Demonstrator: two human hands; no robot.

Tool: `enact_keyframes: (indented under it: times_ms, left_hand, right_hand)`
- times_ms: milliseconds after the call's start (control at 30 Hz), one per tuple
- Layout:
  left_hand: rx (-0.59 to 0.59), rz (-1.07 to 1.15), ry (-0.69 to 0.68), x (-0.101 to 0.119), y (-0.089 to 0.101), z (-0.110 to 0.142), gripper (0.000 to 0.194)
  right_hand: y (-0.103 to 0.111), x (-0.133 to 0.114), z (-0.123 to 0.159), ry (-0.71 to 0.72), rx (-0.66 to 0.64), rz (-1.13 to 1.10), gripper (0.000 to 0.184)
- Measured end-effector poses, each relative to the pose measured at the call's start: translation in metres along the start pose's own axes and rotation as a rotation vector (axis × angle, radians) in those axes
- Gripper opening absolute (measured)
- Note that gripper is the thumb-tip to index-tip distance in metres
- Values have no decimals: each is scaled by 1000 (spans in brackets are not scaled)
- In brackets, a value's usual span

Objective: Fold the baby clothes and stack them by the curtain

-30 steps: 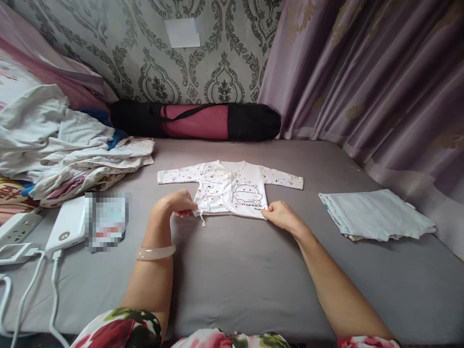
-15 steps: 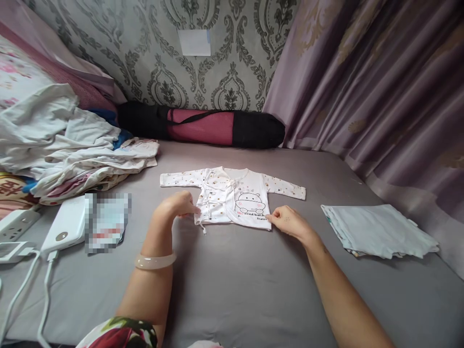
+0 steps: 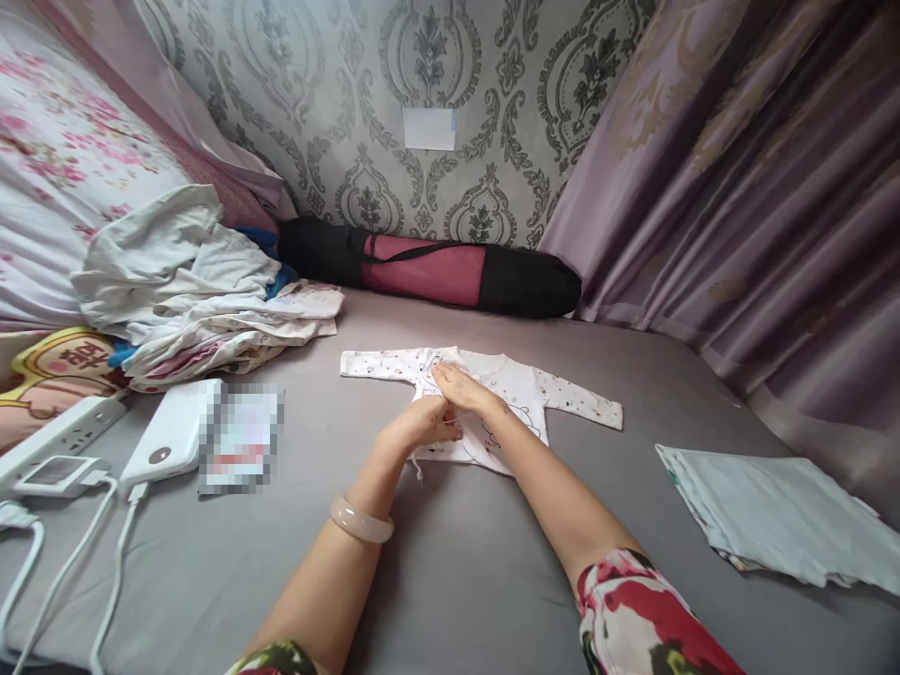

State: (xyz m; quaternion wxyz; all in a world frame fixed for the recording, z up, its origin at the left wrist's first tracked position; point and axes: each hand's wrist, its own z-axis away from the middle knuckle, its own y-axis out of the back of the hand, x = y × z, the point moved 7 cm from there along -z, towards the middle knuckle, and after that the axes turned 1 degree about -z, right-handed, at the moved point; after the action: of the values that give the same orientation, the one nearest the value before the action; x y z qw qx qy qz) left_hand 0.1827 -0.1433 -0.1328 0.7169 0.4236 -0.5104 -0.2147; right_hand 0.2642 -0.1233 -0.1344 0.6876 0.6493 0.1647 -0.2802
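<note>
A small white baby shirt lies front up on the grey bedsheet, its patterned sleeves spread to both sides. It has a cartoon animal print, partly covered by my right forearm, and a tie string hanging at the lower left edge. My right hand rests on the upper left front, fingers stretched out and together. Just below it, my left hand touches the lower left front, thumb and fingers apart and bent. The cloth beneath both hands is hidden.
Folded pale cloths lie at the right. At the left are a clothes heap, a power strip, a white power bank with cables, and a blurred packet. A black and pink rolled bag lies along the wall.
Both hands have left the shirt's bottom corners. My right hand has crossed leftward onto the upper left front, and my left hand has moved inward. The view has shifted slightly.
</note>
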Motion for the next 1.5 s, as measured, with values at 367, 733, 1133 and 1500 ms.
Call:
enact_keyframes:
  times_ms: [367,733,1133,1500]
  left_hand:
    - [-30,-45,65,-5,0,-4,18]
    - [21,12,71,-9,6,-3,14]
    - [386,-48,-272,15,5,-12,48]
    - [35,-176,-126,27,-34,-15,48]
  right_hand:
    - [-9,18,-46,-214,23,319,72]
    - [27,33,-21,-181,201,72,67]
    - [31,98,56,-415,286,299,67]
    - [47,96,70,-409,332,204,60]
